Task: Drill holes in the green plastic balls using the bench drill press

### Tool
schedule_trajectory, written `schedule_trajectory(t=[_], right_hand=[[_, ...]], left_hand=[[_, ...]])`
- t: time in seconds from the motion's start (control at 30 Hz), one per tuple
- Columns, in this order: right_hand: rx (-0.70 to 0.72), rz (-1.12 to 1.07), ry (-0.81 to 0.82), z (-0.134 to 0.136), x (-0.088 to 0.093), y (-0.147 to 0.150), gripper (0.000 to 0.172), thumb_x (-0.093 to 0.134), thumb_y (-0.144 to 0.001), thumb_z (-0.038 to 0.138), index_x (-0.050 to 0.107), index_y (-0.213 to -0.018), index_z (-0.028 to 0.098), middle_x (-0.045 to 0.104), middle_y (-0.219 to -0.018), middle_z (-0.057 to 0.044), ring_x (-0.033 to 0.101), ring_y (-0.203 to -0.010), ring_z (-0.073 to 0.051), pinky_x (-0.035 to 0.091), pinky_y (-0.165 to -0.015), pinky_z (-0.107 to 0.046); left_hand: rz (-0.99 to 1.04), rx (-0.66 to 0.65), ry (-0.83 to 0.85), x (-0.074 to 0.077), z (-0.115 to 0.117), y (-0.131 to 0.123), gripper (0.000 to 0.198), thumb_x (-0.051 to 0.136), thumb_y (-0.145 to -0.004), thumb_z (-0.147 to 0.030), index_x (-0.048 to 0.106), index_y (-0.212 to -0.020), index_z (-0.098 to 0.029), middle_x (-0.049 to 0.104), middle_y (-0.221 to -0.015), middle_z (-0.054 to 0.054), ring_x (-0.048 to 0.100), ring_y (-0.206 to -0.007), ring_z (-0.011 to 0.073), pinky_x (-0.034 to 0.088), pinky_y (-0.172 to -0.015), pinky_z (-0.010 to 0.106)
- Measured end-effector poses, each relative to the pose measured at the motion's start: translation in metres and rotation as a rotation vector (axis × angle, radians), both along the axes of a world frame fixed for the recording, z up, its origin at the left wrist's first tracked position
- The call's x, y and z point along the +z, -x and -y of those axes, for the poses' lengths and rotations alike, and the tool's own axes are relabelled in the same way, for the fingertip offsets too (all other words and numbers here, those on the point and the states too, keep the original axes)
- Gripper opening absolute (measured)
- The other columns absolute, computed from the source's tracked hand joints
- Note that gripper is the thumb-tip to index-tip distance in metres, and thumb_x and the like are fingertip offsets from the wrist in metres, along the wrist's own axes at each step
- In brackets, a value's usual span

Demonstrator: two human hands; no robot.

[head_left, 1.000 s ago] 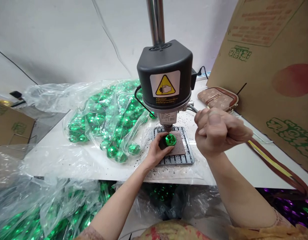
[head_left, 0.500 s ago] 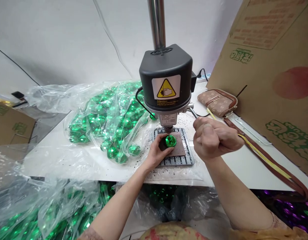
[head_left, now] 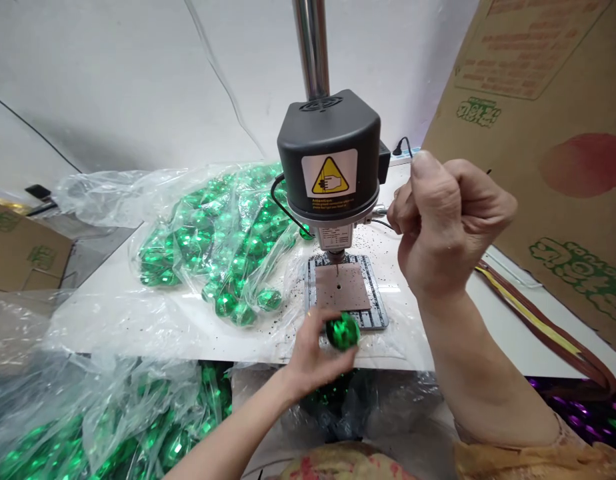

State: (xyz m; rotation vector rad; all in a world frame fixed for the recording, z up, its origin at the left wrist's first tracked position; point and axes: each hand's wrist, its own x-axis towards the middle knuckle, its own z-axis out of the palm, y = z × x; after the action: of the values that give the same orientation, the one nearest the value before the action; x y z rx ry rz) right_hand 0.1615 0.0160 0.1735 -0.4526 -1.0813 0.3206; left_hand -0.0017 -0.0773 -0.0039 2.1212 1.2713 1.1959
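My left hand (head_left: 313, 350) holds a shiny green faceted ball (head_left: 343, 331) between thumb and fingers, just in front of the drill press base (head_left: 379, 313). Hand and ball are slightly blurred. My right hand (head_left: 445, 220) is a fist at the right of the drill press (head_left: 331, 157), closed round its feed lever (head_left: 379, 211), which is mostly hidden by the hand. Under the chuck, the thin drill bit (head_left: 338, 270) stands above a brownish square pad (head_left: 345, 297) with a small dark hole. Dark shavings dot the base and the table.
Left of the press, a clear plastic bag (head_left: 223, 233) of green balls lies on the white table (head_left: 113, 320). More bagged green balls (head_left: 113, 433) sit below the front edge. At right are a cardboard box (head_left: 548, 187), a brown and yellow strap (head_left: 543, 327) and purple balls (head_left: 588, 413).
My left hand has drawn the green ball off the pad toward me, uncovering the hole. My right hand has risen with the lever, and the strapped purse is now hidden behind it.
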Motion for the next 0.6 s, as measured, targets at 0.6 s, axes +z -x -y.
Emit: schedule_trajectory(t=[0.6], right_hand=[[-0.004,-0.034,-0.032,-0.002,-0.005,0.000,0.042,0.064,-0.089,0.022,0.041,-0.054,0.021,0.037,-0.046,0.007,0.036,-0.040,-0.006,0.029,-0.043,-0.030]], left_hand=[[-0.145,0.281,-0.035,0.033,-0.130,0.043,0.021,0.053,-0.092,-0.016,0.068,-0.106,-0.022,0.070,-0.104,0.011,0.065,-0.102,0.0299,0.053,-0.093,0.048]])
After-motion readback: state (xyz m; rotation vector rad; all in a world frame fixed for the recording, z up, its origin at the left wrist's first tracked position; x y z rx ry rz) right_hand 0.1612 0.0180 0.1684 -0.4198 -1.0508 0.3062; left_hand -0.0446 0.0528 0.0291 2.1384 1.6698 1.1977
